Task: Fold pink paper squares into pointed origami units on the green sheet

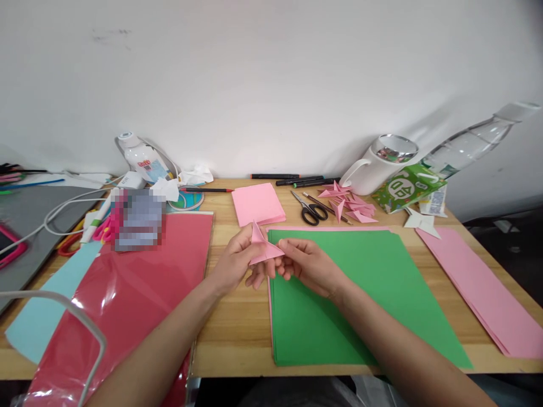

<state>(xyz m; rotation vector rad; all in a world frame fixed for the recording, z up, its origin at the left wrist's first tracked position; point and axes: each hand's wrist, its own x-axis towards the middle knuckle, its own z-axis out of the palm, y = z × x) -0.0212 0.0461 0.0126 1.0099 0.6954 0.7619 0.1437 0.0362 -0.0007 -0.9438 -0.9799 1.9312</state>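
Between my hands, above the near edge of the pink square stack, is a folded pink paper piece (265,250) with pointed corners. My left hand (240,254) grips it, thumb lying across its face and fingers behind. My right hand (307,263) pinches its right-hand point between thumb and fingertips. A stack of pink paper squares (258,204) lies just beyond my hands. Several similar folded pink pieces (350,204) are heaped farther back on the right. Under my right forearm spread large green paper sheets (360,299).
Black-handled scissors (314,212) lie behind the green sheets, near markers (305,181). A white mug (377,167), a green box (407,189) and a clear bottle (470,141) stand back right. Red paper in plastic (148,288) covers the left; pink strips (479,288) lie right.
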